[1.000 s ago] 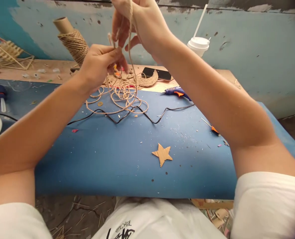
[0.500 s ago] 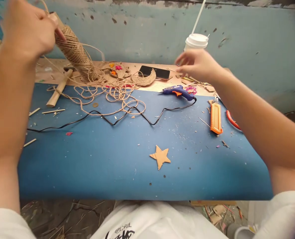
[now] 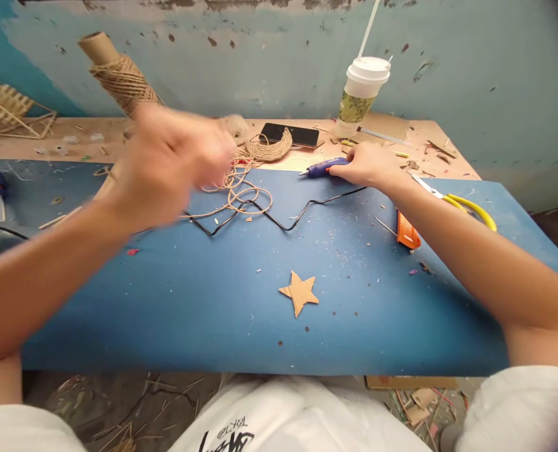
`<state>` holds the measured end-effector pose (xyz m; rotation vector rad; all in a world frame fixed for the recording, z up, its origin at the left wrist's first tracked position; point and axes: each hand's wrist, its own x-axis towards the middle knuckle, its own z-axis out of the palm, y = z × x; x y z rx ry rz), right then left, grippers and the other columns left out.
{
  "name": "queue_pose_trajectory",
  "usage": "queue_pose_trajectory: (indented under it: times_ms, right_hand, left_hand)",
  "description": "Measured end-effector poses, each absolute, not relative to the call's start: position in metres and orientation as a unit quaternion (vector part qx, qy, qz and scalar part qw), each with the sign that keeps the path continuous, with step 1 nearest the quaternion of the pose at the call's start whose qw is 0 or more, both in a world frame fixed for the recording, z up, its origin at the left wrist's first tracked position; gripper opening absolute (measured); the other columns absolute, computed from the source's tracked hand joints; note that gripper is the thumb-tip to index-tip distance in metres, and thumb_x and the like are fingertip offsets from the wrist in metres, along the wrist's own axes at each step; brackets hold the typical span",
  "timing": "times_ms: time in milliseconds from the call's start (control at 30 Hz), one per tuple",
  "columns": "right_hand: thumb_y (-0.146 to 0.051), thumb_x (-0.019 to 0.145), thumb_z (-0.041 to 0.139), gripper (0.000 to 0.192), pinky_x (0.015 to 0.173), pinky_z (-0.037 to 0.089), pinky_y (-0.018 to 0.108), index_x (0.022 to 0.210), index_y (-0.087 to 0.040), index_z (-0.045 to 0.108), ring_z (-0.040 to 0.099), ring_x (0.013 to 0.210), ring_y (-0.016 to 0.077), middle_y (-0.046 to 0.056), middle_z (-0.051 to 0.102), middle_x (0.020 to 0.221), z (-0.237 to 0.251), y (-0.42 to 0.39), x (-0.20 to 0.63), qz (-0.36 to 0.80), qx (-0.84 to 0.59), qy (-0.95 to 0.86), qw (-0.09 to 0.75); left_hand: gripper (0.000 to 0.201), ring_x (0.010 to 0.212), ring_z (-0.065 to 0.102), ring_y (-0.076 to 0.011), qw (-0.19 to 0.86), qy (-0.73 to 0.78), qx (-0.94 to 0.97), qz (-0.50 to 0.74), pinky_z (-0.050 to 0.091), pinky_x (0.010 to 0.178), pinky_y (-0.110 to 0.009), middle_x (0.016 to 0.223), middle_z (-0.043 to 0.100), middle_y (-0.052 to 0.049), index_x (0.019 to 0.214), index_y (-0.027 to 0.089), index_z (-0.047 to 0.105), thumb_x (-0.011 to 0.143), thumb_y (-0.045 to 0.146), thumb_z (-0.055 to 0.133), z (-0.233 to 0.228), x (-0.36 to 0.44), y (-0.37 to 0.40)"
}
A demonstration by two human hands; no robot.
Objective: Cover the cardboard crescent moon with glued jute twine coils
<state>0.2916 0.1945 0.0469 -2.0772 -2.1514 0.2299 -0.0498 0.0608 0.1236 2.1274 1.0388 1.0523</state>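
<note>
I am closing my right hand (image 3: 370, 168) around the small blue glue gun with the orange trigger (image 3: 324, 166), which is lying near the far edge of the blue desk (image 3: 213, 301). My left hand (image 3: 168, 160) is blurry above the loose brown twine (image 3: 238, 191), so I cannot tell if it is holding any. I should grip the gun by its handle, away from the hot tip, and mind its black cord (image 3: 279, 220). Half a second ago my right hand was hovering higher, and my left was up by the twine spool (image 3: 121, 78).
</note>
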Motion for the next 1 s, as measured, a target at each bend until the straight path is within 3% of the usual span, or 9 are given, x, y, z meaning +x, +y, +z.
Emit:
queue_pose_trajectory:
  times_ms: [67,133,233,333,400,500,633,800,1000]
  right_hand:
    - [-0.056,0.082,0.081,0.041,0.077,0.050,0.046,0.083,-0.017,0.070,0.062,0.079,0.0288,0.014,0.066,0.074,0.053,0.187,0.294,0.123,-0.686,-0.705,0.135]
    - [-0.040,0.085,0.080,0.027,0.075,0.047,0.040,0.086,-0.015,0.071,0.057,0.074,0.0214,0.010,0.066,0.075,0.062,0.175,0.296,0.154,-0.669,-0.699,0.199]
    - [-0.025,0.085,0.079,0.020,0.074,0.041,0.035,0.099,-0.015,0.069,0.049,0.075,0.0144,0.006,0.065,0.088,0.077,0.150,0.302,0.130,-0.653,-0.698,0.263]
    - [-0.022,0.081,0.084,0.022,0.071,0.034,0.033,0.093,-0.016,0.066,0.039,0.073,0.0108,0.000,0.056,0.084,0.085,0.119,0.311,0.107,-0.624,-0.703,0.323]
    - [-0.023,0.076,0.087,0.026,0.069,0.031,0.032,0.087,-0.017,0.065,0.035,0.071,0.0101,-0.002,0.052,0.079,0.083,0.099,0.317,0.100,-0.589,-0.709,0.375]
    - [-0.025,0.075,0.084,0.023,0.067,0.030,0.032,0.086,-0.017,0.065,0.038,0.071,0.0106,-0.002,0.051,0.079,0.073,0.076,0.323,0.093,-0.528,-0.725,0.433]
    - [-0.027,0.075,0.081,0.023,0.061,0.028,0.030,0.083,-0.019,0.062,0.036,0.067,0.0095,-0.004,0.047,0.073,0.057,0.060,0.325,0.096,-0.505,-0.739,0.436]
    - [-0.022,0.073,0.074,0.017,0.051,0.029,0.028,0.082,-0.020,0.060,0.030,0.055,0.0068,-0.007,0.042,0.062,0.044,0.048,0.325,0.072,-0.471,-0.788,0.391]
    - [-0.017,0.075,0.069,0.015,0.050,0.032,0.025,0.085,-0.021,0.057,0.039,0.054,0.0057,-0.007,0.050,0.065,0.037,0.045,0.327,0.033,-0.399,-0.844,0.356]
  left_hand:
    - [0.057,0.055,0.030,-0.0103,0.290,0.359,0.838,0.290,0.025,0.054,-0.032,0.058,0.033,0.003,0.058,0.019,0.036,0.106,0.036,0.063,0.090,-0.026,0.029]
    - [0.047,0.060,0.037,-0.0132,0.265,0.327,0.877,0.230,0.032,0.062,-0.034,0.063,0.041,0.002,0.065,0.020,0.039,0.110,0.030,0.048,0.060,-0.011,0.003]
    - [0.046,0.072,0.043,-0.0183,0.210,0.327,0.899,0.202,0.033,0.069,-0.037,0.080,0.055,-0.002,0.078,0.021,0.046,0.108,0.054,0.059,0.030,0.000,-0.024]
    - [0.058,0.084,0.050,-0.0226,0.134,0.328,0.921,0.162,0.038,0.075,-0.039,0.101,0.063,-0.008,0.089,0.022,0.045,0.097,0.073,0.071,0.018,0.006,-0.037]
    - [0.053,0.093,0.053,-0.0251,0.139,0.322,0.924,0.151,0.041,0.081,-0.040,0.109,0.064,-0.010,0.094,0.022,0.042,0.096,0.062,0.076,0.016,0.011,-0.039]
    - [0.034,0.100,0.056,-0.0263,0.190,0.299,0.921,0.159,0.040,0.085,-0.041,0.113,0.065,-0.010,0.096,0.023,0.038,0.096,0.034,0.070,0.017,0.017,-0.029]
    - [0.029,0.100,0.056,-0.0245,0.235,0.266,0.922,0.152,0.038,0.086,-0.040,0.110,0.066,-0.008,0.094,0.023,0.037,0.088,0.022,0.065,0.022,0.017,-0.008]
    - [0.028,0.090,0.052,-0.0204,0.262,0.270,0.907,0.188,0.036,0.083,-0.039,0.097,0.063,-0.002,0.092,0.023,0.040,0.100,0.030,0.066,0.017,0.011,0.004]
    - [0.018,0.100,0.056,-0.0193,0.238,0.292,0.878,0.294,0.043,0.090,-0.037,0.106,0.064,-0.004,0.095,0.022,0.047,0.100,0.015,0.062,0.005,0.003,0.007]
